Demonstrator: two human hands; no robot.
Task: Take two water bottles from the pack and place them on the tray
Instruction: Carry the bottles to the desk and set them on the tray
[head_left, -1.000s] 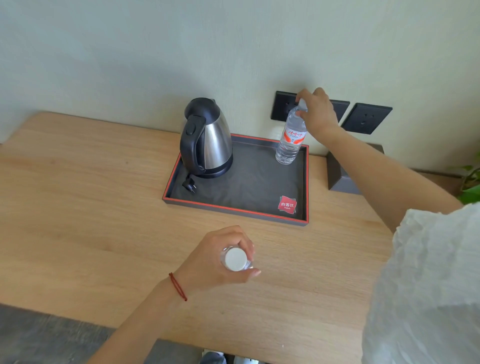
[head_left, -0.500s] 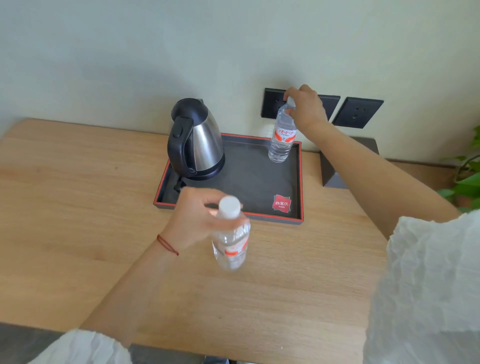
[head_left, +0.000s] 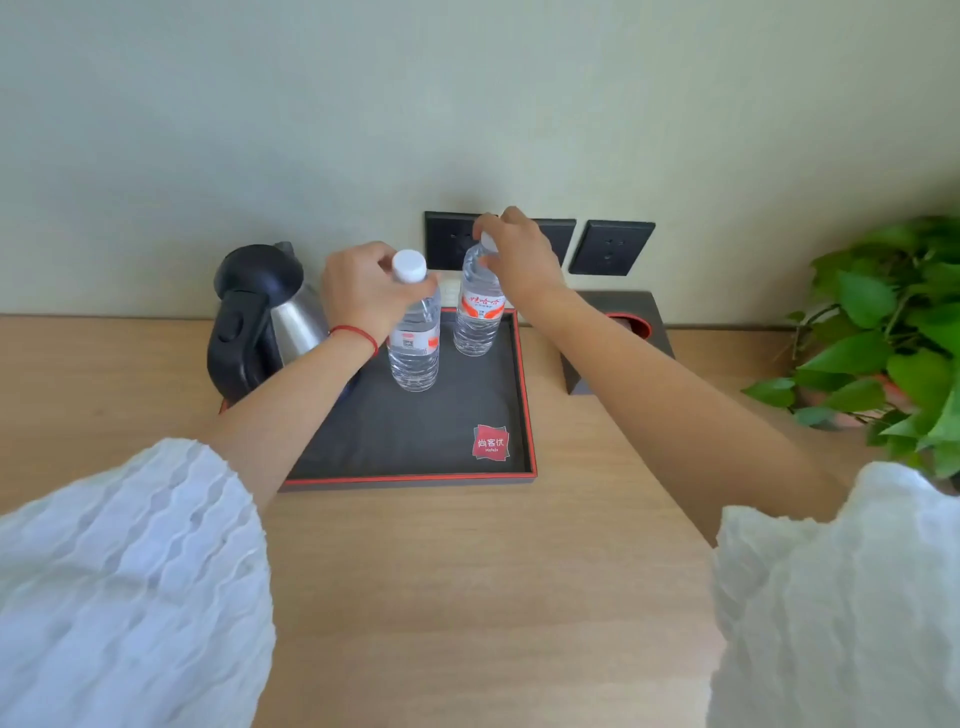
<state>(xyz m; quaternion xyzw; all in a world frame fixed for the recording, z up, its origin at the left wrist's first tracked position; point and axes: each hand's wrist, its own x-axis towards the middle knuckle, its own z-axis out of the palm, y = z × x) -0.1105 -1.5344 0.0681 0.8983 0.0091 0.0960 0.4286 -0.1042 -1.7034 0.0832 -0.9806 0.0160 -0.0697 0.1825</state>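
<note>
Two clear water bottles with white caps and red-and-white labels stand upright on the black tray with a red rim (head_left: 524, 405). My left hand (head_left: 363, 293) grips the neck of the nearer bottle (head_left: 414, 353), which is at the tray's middle back. My right hand (head_left: 517, 254) holds the top of the farther bottle (head_left: 475, 322) at the tray's back right corner. The two bottles stand close together but apart. The pack is not in view.
A steel kettle with a black handle and lid (head_left: 260, 317) occupies the tray's back left. A dark box with a red-rimmed hole (head_left: 618, 332) sits right of the tray. A green plant (head_left: 883, 338) is at the far right. Dark wall sockets (head_left: 610, 247) are behind.
My left hand has carried its bottle from over the table in front of the tray onto the tray beside the other bottle. My right hand stays on the far bottle's top.
</note>
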